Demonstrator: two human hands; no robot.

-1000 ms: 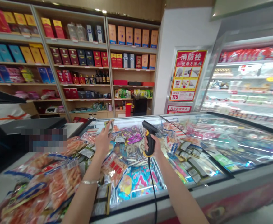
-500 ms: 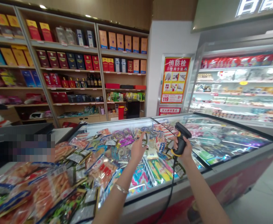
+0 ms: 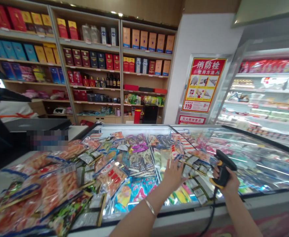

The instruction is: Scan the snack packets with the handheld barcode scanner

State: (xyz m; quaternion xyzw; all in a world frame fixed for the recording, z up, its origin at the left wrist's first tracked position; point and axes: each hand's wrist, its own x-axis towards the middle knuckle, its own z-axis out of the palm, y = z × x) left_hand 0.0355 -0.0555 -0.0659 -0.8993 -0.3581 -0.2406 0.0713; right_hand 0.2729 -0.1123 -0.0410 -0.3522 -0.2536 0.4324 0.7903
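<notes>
Over the freezer (image 3: 280, 204), I'd swung the left hand (image 3: 173, 176), grip spread, to five o'clock, within reach of packets (image 3: 200, 188), the right hand (image 3: 230, 183) clutching the scanner (image 3: 223, 168).

The red rectangular poster with yellow edging (image 3: 203, 86), metal-framed on the white wall (image 3: 208, 36), reads "消防栓" in large white characters, "使用方法" beneath, and a red "119" at lower left. The smaller red-and-white sign (image 3: 192, 120) below reads "灭火器放置点". Lettering on the clear plastic food packets (image 3: 59, 189) is too blurred to read.
</notes>
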